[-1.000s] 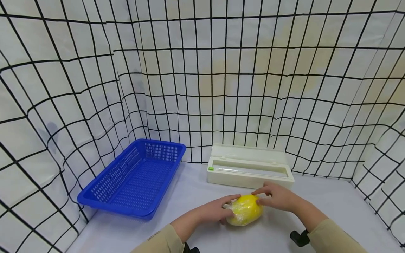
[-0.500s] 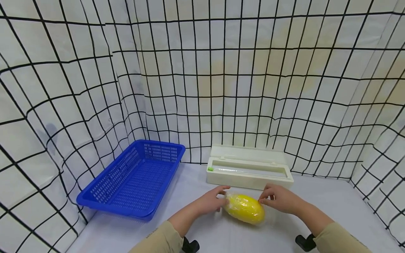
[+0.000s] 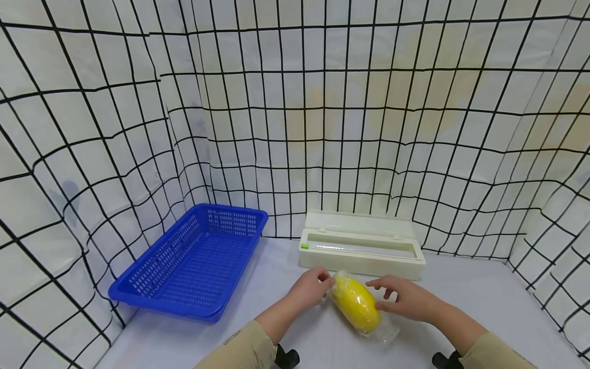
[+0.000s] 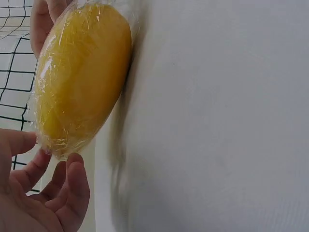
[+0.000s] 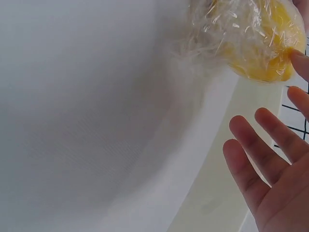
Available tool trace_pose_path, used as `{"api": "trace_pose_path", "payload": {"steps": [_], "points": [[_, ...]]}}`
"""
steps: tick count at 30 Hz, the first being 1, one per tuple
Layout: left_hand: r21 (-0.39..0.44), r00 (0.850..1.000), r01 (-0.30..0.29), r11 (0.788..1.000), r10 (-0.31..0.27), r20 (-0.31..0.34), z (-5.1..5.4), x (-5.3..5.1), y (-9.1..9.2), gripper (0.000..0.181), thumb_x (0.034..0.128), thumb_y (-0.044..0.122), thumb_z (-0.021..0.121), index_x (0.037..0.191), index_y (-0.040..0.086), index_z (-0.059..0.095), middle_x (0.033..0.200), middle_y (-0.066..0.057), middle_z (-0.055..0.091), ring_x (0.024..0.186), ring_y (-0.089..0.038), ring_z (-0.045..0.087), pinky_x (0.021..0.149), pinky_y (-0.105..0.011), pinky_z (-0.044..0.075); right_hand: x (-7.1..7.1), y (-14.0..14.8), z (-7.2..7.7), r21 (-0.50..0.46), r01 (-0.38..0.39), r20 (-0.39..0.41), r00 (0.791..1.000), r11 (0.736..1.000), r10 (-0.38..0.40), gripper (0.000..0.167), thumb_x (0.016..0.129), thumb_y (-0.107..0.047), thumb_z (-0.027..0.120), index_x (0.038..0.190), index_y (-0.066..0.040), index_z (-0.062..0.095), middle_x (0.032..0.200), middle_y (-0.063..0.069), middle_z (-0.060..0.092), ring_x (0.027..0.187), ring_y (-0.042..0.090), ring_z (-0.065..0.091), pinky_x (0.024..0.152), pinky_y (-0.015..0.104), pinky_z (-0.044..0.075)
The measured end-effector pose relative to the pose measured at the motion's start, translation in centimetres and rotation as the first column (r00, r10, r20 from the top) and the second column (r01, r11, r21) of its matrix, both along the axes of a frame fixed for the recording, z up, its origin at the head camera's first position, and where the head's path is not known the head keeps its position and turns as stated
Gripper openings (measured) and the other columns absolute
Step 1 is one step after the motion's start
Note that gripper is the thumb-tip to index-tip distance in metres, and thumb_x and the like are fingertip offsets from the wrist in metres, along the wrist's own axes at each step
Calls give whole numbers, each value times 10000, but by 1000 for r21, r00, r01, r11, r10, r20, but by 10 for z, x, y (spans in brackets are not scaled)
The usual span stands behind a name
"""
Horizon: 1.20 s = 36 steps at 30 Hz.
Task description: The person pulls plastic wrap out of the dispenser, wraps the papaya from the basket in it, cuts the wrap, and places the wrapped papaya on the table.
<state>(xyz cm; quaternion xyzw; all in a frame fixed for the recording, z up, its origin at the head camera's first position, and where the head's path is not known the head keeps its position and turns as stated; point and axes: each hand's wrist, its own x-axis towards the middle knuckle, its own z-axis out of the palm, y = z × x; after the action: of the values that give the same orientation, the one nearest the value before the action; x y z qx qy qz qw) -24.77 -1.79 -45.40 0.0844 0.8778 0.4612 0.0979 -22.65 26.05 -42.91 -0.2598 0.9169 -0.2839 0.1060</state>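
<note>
A yellow oval fruit (image 3: 356, 303) wrapped in clear cling film lies slantwise on the white table between both hands. My left hand (image 3: 310, 288) pinches the wrap at its far left end; the left wrist view shows thumb and forefinger at the film there. My right hand (image 3: 407, 298) is at the fruit's right side. Its thumb touches the wrap, while the other fingers (image 5: 248, 145) are spread and hold nothing. Loose cling film (image 3: 386, 330) sticks out from the near end. Just behind stands a white cling film dispenser (image 3: 361, 264), lid raised, a roll inside.
To the left, a blue plastic basket (image 3: 209, 277) with perforated walls rests on the table (image 3: 258, 328). White walls behind black grid netting (image 3: 341, 118) enclose the back and sides.
The wrapped fruit has turned so its near end points toward the lower right. Loose film now shows there. My left fingers have curled in at the far end; my right fingers have spread.
</note>
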Motion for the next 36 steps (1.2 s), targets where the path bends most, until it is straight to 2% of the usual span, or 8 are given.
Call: {"api": "trace_pose_path", "payload": {"steps": [4,8,16,20,27,31,33,36], "points": [[63,998,51,997,-53,30,0,3,2,282,974,335,626,1167,130,651,1016,-12,653,770,-172,636,628,-313,538,4,-2,0,-19,-15,-14,1000,1000,15,535,900,-451,702,1374,-233,584,1340,25,595,997,203,590,728,293,526],[90,989,137,986,-141,39,0,9,3,534,926,320,698,1403,151,526,1329,-81,572,955,-201,658,753,-369,569,8,-3,-3,-30,-12,2,1000,999,12,550,913,-461,683,1403,-246,557,1370,3,574,1006,203,596,742,306,524],[21,942,334,942,-335,20,0,14,5,766,849,305,798,1505,271,403,1533,-54,370,1208,-262,571,956,-397,513,15,-4,-11,-48,21,10,1000,999,-20,619,903,-467,691,1432,-194,522,1334,38,587,968,159,599,725,270,527],[3,941,339,941,-339,9,2,15,6,803,856,319,789,1534,268,361,1561,-79,330,1225,-276,561,987,-424,490,17,-6,-14,-51,60,19,998,997,-59,633,888,-475,705,1424,-194,521,1297,36,601,968,174,596,724,290,525],[18,965,261,965,-261,17,4,21,7,834,877,334,761,1557,220,292,1565,-129,306,1228,-296,557,950,-474,509,23,-10,-16,-21,154,21,988,988,-154,654,868,-500,716,1419,-209,518,1224,5,626,946,149,589,721,324,522],[-66,969,241,968,-244,-43,5,29,6,718,903,344,729,1512,239,363,1563,-70,292,1238,-251,541,932,-430,523,26,-12,-14,17,233,-16,972,972,-232,660,848,-531,723,1400,-219,539,1191,-17,631,925,124,591,696,316,516],[-160,956,255,954,-274,-106,7,33,4,639,916,352,709,1476,249,418,1552,-21,315,1256,-213,529,958,-412,510,27,-12,-14,28,261,-36,965,965,-259,646,851,-529,722,1392,-221,548,1187,-19,631,921,119,593,688,307,512],[-325,905,297,898,-373,-204,11,41,1,510,931,339,692,1401,253,511,1513,40,388,1298,-166,496,1018,-391,471,29,-10,-14,32,256,-76,965,966,-253,581,882,-468,716,1383,-223,553,1217,-14,629,950,122,591,706,305,520]]}}
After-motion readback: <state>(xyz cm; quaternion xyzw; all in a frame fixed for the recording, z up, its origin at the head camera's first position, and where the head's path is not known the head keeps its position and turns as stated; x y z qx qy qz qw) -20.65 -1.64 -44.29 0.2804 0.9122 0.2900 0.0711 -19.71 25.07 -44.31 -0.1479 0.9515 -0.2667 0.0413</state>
